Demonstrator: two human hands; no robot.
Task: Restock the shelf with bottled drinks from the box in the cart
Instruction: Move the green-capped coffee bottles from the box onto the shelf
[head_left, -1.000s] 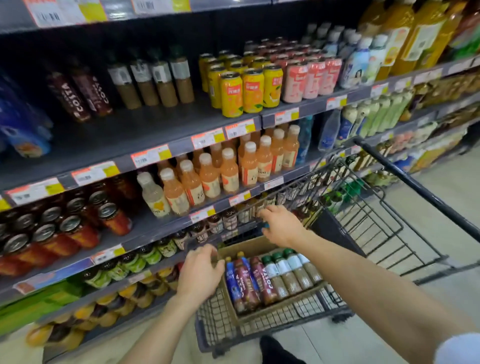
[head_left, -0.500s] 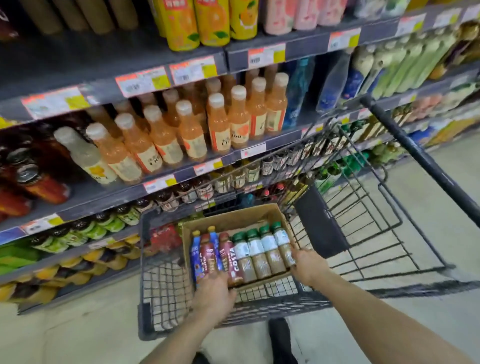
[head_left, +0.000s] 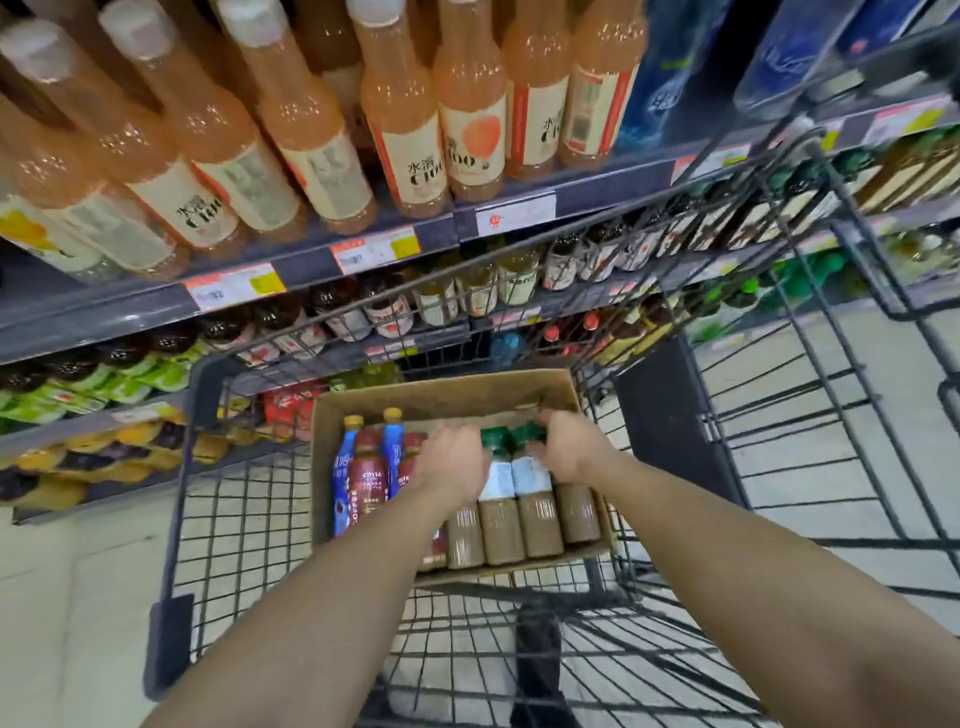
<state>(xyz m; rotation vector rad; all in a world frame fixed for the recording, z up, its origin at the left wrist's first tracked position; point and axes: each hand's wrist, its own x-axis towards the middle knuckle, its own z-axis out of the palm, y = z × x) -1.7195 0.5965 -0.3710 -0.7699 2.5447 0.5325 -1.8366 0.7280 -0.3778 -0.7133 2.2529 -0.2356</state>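
Note:
A cardboard box (head_left: 447, 395) sits in the black wire cart (head_left: 244, 509). Several bottles lie in it: green-capped brown ones (head_left: 501, 525) on the right, dark red Costa bottles (head_left: 368, 480) and blue ones (head_left: 341, 470) on the left. Both my hands are inside the box. My left hand (head_left: 457, 462) rests on a bottle near the middle, fingers curled down over it. My right hand (head_left: 569, 449) lies over the green caps at the right side of the row. Whether either hand grips a bottle is unclear.
Shelves stand right behind the cart. Tall peach-coloured bottles (head_left: 415, 119) fill the upper shelf, small dark-capped bottles (head_left: 384, 306) the shelf below, green and yellow packs (head_left: 104, 374) lower left. The cart's folding seat grid (head_left: 810, 415) lies to the right, pale floor beneath.
The view tipped down and closer to the cart. Both hands moved from the box's near edge forward into the box and onto the bottles.

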